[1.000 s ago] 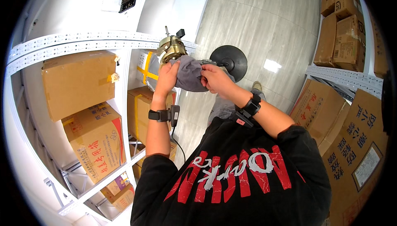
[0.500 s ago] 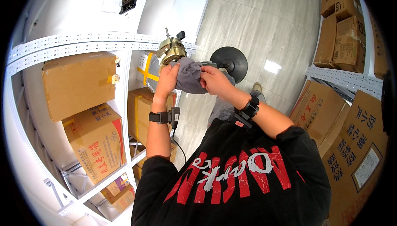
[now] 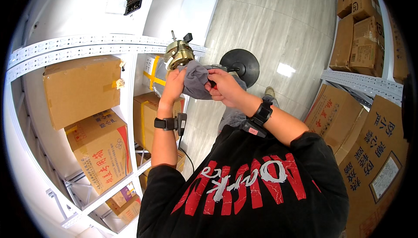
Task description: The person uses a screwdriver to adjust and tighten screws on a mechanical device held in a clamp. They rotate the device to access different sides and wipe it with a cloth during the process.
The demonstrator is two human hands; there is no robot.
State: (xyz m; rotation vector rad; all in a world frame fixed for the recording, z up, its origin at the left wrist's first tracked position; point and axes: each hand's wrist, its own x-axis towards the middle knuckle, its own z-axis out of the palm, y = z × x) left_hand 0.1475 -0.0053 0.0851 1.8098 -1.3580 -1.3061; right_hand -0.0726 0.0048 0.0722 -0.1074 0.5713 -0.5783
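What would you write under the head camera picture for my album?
Both hands, left hand and right hand, hold a grey cloth against a brass-coloured fan motor between shelves of cardboard boxes.

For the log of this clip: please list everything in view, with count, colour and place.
Grey cloth: one, bunched between both hands.
Brass-coloured fan motor with steel shaft: one, just above the cloth.
Round black stand base: one, on the floor beyond the hands.
White perforated metal shelving: left and right sides.
Brown cardboard boxes: several on the shelves, both sides.
Pale tiled floor: centre.
Black shirt with red and white lettering: one, bottom.
Black wrist devices: two, one per wrist.
Left hand: gripping the cloth.
Right hand: gripping the cloth.
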